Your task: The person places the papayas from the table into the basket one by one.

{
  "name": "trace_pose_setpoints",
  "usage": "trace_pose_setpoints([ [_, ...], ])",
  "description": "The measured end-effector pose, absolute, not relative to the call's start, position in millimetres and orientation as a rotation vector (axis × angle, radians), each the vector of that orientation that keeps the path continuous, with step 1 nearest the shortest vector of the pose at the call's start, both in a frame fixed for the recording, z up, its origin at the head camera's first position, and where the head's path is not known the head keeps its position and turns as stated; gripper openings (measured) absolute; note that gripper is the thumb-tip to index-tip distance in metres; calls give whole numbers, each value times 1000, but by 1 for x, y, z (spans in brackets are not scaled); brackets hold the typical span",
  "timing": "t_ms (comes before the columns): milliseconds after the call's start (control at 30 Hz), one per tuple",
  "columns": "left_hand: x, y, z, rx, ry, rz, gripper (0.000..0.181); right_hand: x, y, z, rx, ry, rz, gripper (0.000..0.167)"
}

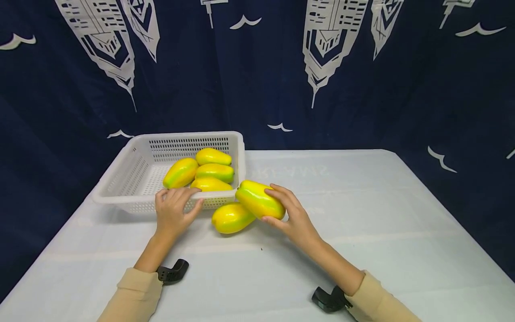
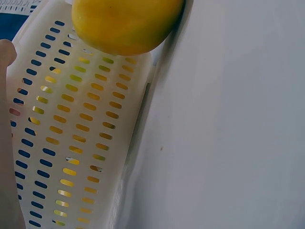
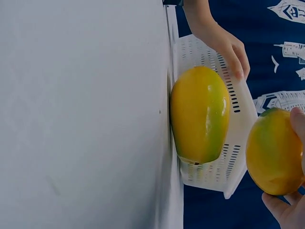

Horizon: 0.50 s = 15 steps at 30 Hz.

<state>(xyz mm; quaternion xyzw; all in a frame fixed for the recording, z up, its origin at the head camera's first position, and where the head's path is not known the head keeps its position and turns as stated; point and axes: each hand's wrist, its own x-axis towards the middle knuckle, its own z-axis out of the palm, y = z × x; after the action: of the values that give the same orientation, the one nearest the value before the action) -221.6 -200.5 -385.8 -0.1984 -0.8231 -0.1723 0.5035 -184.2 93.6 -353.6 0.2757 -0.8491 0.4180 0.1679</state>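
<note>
Nearest are two tan sleeves and, at the wrists, black devices. Beyond them the right hand grips a held fruit by its right end, thumb on the near side and fingers over the far side. The held fruit is yellow with green streaks, and is off the tabletop, just beside the near right corner of the basket. Its skin is smooth and glossy; I judge it stiff, moderate in weight and apt to slip, best taken across the thick middle with fingers and thumb opposed. Below and left of it, a loose fruit lies on the tabletop in front of the basket, between the two hands; the right wrist view shows a gap between this one and the held fruit. Farther left, the left hand holds the basket's near rim, fingers hooked over and thumb against the outer wall. Inside, toward the right, lie four fruits close together, just past the left hand's fingers. Farthest back hangs a navy cloth with white printed towers and birds.
</note>
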Motion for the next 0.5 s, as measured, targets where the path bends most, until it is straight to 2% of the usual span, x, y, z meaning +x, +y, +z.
trace_pose_setpoints([
  [500, -221, -202, -386, -481, -2025, -399, 42, -184, 94, -354, 804, -2422, 1162, 60],
])
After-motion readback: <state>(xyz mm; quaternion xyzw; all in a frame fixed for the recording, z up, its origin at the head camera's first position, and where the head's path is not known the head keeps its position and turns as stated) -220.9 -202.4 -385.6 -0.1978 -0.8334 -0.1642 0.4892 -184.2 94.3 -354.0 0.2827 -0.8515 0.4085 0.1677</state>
